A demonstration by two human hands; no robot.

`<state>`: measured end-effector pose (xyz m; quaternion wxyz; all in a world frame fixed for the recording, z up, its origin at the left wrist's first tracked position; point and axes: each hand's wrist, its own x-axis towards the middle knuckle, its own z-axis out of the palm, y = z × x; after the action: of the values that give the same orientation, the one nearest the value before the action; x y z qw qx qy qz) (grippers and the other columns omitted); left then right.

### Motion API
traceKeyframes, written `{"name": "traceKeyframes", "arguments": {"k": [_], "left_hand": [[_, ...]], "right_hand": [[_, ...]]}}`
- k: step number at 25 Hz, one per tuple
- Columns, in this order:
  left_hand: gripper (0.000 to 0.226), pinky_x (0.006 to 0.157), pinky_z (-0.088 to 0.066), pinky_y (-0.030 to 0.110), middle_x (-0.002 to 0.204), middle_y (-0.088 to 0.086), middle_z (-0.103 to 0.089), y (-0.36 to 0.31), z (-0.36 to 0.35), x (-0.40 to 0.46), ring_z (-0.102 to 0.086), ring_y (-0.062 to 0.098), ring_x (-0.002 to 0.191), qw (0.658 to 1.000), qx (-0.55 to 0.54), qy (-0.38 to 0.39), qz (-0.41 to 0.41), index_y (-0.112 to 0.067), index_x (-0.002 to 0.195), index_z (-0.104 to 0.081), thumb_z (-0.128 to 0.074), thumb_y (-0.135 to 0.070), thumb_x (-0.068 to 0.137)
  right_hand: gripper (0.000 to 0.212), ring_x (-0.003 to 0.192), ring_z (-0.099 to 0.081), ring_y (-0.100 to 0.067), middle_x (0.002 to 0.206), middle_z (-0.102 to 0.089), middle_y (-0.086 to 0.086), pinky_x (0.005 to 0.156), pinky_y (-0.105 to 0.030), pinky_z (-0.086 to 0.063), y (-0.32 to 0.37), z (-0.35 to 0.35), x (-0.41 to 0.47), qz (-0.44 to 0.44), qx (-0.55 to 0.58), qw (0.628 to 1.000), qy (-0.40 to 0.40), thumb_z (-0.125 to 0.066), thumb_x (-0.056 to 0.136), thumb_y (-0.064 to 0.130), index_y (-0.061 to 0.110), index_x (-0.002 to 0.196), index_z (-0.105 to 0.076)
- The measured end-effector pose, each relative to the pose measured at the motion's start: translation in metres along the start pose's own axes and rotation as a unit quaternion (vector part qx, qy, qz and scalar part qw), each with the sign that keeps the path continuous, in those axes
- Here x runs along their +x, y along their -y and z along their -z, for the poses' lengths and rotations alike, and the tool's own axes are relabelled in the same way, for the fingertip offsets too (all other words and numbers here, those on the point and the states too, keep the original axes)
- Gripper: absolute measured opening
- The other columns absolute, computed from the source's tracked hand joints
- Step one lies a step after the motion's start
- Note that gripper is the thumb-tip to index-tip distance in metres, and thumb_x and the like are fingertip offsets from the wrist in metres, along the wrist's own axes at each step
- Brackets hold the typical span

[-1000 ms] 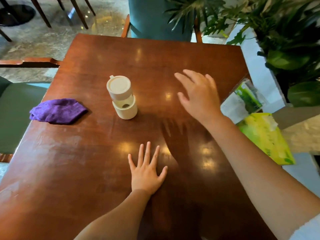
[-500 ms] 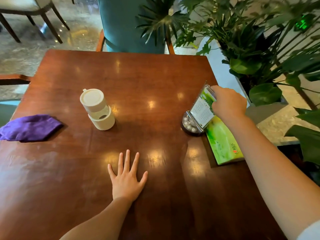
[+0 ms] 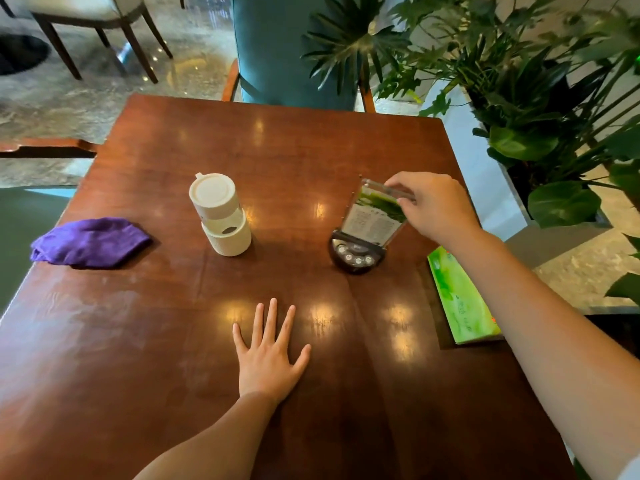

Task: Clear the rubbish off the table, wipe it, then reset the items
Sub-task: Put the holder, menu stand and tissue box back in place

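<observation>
My right hand [image 3: 434, 206] pinches the top edge of a clear acrylic sign stand [image 3: 372, 221] with a dark round base, which stands on the brown wooden table [image 3: 294, 150] right of centre. My left hand [image 3: 268, 355] rests flat on the table near the front, fingers spread. A cream two-part cylindrical holder [image 3: 221, 214] stands left of the sign. A crumpled purple cloth [image 3: 90, 242] lies at the table's left edge. A green tissue pack [image 3: 460, 299] lies flat at the right edge, under my right forearm.
A teal chair [image 3: 277, 46] stands at the table's far side. Leafy plants [image 3: 519, 81] in a white planter crowd the right side. A green seat [image 3: 24, 230] sits left of the table, and another chair [image 3: 93, 19] stands on the marble floor at the far left.
My right hand reached right, took hold of the sign stand at the table's right edge and carried it inward onto the table. The left hand stayed flat on the table.
</observation>
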<state>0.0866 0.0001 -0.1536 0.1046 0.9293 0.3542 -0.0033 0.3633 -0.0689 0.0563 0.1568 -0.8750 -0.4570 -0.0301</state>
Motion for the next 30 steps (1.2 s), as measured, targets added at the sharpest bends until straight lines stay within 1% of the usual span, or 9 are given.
{"name": "traceKeyframes", "arguments": {"k": [4,8,11,14,16,19,21,25,30], "left_hand": [[0.073,0.109,0.004,0.057,0.156,0.0,-0.013,0.001,0.0,-0.001,0.001,0.02,0.143,1.0,-0.004,-0.006,-0.001,-0.037,0.146,-0.014,-0.031,-0.066,0.081],[0.073,0.109,0.003,0.057,0.156,0.0,-0.015,0.001,0.0,0.0,-0.001,0.021,0.143,1.0,-0.009,-0.012,-0.002,-0.036,0.146,-0.017,-0.034,-0.066,0.081],[0.074,0.109,0.0,0.058,0.155,0.001,-0.017,0.002,-0.001,0.001,-0.003,0.021,0.143,1.0,-0.015,-0.013,-0.003,-0.037,0.146,-0.015,-0.035,-0.066,0.081],[0.075,0.108,-0.004,0.059,0.154,0.001,-0.022,0.001,-0.001,0.001,-0.007,0.022,0.142,1.0,-0.022,-0.011,-0.004,-0.037,0.145,-0.015,-0.037,-0.066,0.08],[0.075,0.108,-0.005,0.059,0.155,0.001,-0.021,0.001,-0.001,0.001,-0.007,0.022,0.143,1.0,-0.022,-0.013,-0.004,-0.037,0.145,-0.014,-0.037,-0.066,0.08],[0.075,0.109,-0.002,0.059,0.155,0.001,-0.018,0.001,-0.001,0.0,-0.003,0.022,0.143,1.0,-0.025,-0.012,-0.001,-0.038,0.146,-0.013,-0.036,-0.066,0.08],[0.074,0.109,-0.002,0.059,0.155,0.0,-0.018,0.001,-0.001,0.0,-0.003,0.022,0.143,1.0,-0.025,-0.01,0.001,-0.038,0.145,-0.014,-0.036,-0.066,0.08],[0.073,0.108,-0.004,0.059,0.155,0.001,-0.018,0.001,-0.001,0.0,-0.004,0.022,0.143,1.0,-0.019,-0.007,0.001,-0.037,0.145,-0.016,-0.035,-0.066,0.081],[0.073,0.109,-0.003,0.059,0.156,0.001,-0.017,0.002,-0.002,0.0,-0.002,0.022,0.144,1.0,-0.018,-0.005,0.001,-0.037,0.146,-0.015,-0.033,-0.067,0.082]], "right_hand": [[0.03,0.102,-0.061,-0.023,0.111,-0.068,-0.002,0.082,-0.035,-0.049,0.043,-0.017,0.026,0.089,0.035,0.995,0.0,-0.057,0.086,0.007,0.02,0.112,-0.063],[0.031,0.101,-0.061,-0.022,0.11,-0.068,-0.001,0.081,-0.036,-0.048,0.078,-0.03,0.051,0.14,0.03,0.99,0.014,-0.056,0.086,0.008,0.023,0.113,-0.063],[0.031,0.101,-0.061,-0.021,0.11,-0.068,0.0,0.081,-0.036,-0.046,0.093,-0.039,0.063,0.163,0.015,0.986,0.026,-0.056,0.087,0.008,0.024,0.112,-0.062],[0.032,0.1,-0.061,-0.022,0.109,-0.068,0.0,0.081,-0.036,-0.044,0.099,-0.048,0.068,0.161,0.02,0.986,0.039,-0.053,0.087,0.007,0.023,0.112,-0.062],[0.035,0.101,-0.061,-0.023,0.111,-0.067,-0.001,0.081,-0.037,-0.046,0.099,-0.052,0.069,0.16,0.016,0.987,0.031,-0.052,0.088,0.006,0.024,0.117,-0.059],[0.053,0.101,-0.059,-0.023,0.113,-0.062,-0.001,0.072,-0.036,-0.048,0.095,-0.056,0.069,0.177,-0.031,0.983,0.034,-0.056,0.087,0.008,0.027,0.134,-0.043],[0.06,0.1,-0.058,-0.024,0.112,-0.06,-0.003,0.07,-0.035,-0.047,0.093,-0.06,0.069,0.176,-0.059,0.981,0.054,-0.058,0.087,0.008,0.028,0.139,-0.036],[0.049,0.1,-0.059,-0.029,0.108,-0.065,-0.009,0.082,-0.038,-0.047,0.092,-0.066,0.073,0.138,0.025,0.988,0.07,-0.056,0.087,0.005,0.025,0.131,-0.049],[0.045,0.1,-0.059,-0.027,0.106,-0.067,-0.008,0.085,-0.038,-0.047,0.092,-0.068,0.073,0.122,0.052,0.989,0.064,-0.057,0.087,0.006,0.026,0.126,-0.053]]}}
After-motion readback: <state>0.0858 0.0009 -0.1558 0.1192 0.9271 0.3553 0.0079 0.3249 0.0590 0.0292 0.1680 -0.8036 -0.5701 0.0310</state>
